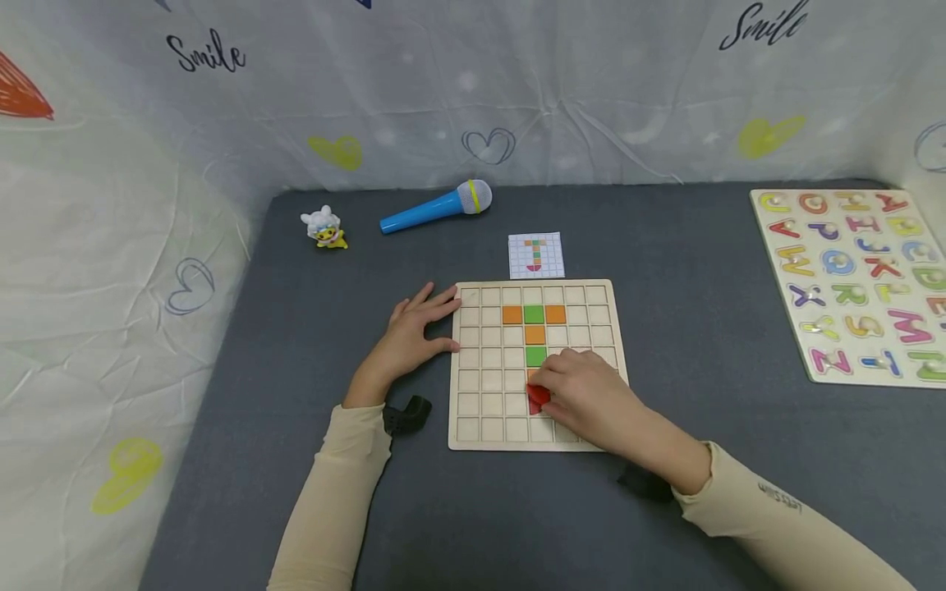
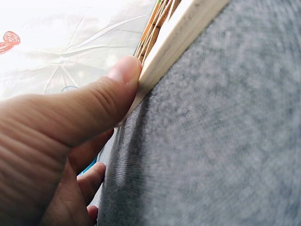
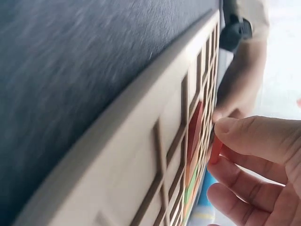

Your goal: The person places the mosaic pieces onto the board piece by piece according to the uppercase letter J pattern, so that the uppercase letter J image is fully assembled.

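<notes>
A wooden grid board [image 1: 490, 405] lies flat with orange tiles [image 1: 512, 315] and green tiles [image 1: 535, 355] set in a T-like pattern. My right hand [image 1: 591, 398] pinches a red tile [image 1: 539, 395] between thumb and finger over the lower middle cells. Another red tile [image 3: 194, 129] sits in the grid below it. At the board's left edge, my left hand [image 1: 414, 328] has its fingers spread. In the left wrist view, that thumb [image 2: 124, 70] touches the board's side. A small pattern card [image 1: 535, 255] lies behind the board, showing a similar coloured figure.
A blue toy microphone [image 1: 424, 211] and a small white-and-yellow figurine [image 1: 323, 227] stand at the back left of the dark table [image 1: 687, 312]. An alphabet puzzle board [image 1: 820, 328] lies at the right. A printed cloth [image 1: 591, 107] hangs behind the table.
</notes>
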Tool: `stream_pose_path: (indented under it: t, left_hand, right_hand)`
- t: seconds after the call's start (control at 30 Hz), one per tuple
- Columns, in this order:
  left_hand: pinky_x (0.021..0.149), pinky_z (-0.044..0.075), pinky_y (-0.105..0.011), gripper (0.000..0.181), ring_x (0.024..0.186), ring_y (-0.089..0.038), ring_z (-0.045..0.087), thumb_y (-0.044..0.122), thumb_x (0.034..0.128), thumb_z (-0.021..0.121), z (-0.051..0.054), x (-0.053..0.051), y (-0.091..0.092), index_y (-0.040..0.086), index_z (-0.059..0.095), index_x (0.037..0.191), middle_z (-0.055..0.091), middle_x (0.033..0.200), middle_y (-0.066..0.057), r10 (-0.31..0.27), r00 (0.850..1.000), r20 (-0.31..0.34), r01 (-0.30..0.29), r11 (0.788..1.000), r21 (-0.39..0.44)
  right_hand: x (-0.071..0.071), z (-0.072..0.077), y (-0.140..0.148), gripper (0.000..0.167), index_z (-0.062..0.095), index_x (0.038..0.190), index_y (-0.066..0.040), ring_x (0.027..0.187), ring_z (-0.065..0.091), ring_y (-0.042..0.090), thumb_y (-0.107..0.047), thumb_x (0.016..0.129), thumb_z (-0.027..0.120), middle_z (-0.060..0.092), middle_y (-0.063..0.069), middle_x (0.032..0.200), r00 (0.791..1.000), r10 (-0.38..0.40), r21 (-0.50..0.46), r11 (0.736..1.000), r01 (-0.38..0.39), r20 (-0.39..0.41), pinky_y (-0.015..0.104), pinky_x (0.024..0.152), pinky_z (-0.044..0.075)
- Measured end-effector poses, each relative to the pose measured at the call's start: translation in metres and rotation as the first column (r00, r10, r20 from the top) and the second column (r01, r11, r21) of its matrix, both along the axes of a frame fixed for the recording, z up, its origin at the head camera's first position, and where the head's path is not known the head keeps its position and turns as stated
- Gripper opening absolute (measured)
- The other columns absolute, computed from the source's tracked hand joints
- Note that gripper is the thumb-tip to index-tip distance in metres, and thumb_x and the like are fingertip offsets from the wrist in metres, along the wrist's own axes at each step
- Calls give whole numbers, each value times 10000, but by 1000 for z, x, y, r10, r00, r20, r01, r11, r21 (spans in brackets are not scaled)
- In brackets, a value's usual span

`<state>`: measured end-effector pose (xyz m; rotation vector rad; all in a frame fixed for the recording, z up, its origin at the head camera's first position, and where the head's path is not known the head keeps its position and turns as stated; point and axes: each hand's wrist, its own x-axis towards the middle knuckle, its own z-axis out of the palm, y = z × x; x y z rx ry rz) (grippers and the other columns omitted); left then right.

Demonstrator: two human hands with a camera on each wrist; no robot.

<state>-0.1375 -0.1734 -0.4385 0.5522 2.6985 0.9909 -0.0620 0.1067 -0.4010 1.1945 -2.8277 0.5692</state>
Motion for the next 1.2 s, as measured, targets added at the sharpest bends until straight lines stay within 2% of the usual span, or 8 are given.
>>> stream_pose_path:
  t: [0.17, 0.53, 1.0, 1.2]
  left_hand:
    - [1093, 7, -514, 705, 1412, -198, 72, 296, 772, 737, 0, 0, 1, 156, 434, 1393, 291, 1488, 48, 3, 1000, -2, -3, 1000, -2]
    - [1092, 10, -517, 700, 1412, -211, 76, 287, 770, 738, 0, 1, 2, 149, 440, 1389, 298, 1486, 35, 3, 1000, 0, -3, 1000, 0]
    - [1092, 13, -518, 709, 1412, -220, 79, 295, 770, 738, 0, 0, 2, 152, 432, 1394, 290, 1491, 33, -3, 1000, 1, 3, 1000, -3]
    - [1096, 6, -508, 706, 1412, -213, 76, 289, 774, 736, -1, 1, 0, 152, 430, 1395, 287, 1491, 37, 6, 1000, 8, -6, 1000, -3]
  right_hand:
    - [1, 0, -13, 232, 696, 945, -129, 867, 550, 179, -129, 722, 759, 611, -23, 894, 999, 39, 30, 999, -39, 24, 346, 710, 431]
    - [2, -3, -25, 189, 698, 926, -141, 832, 531, 184, -193, 753, 753, 610, -18, 864, 997, 78, 118, 990, -77, -3, 327, 676, 413]
    - [-2, -3, -26, 226, 698, 928, -144, 801, 523, 178, -193, 724, 783, 599, -13, 847, 998, 62, 107, 992, -64, 25, 333, 672, 424]
    - [-1, -3, -25, 273, 698, 972, -139, 851, 535, 174, -216, 725, 787, 599, -14, 892, 996, 64, 80, 994, -69, 64, 340, 702, 440]
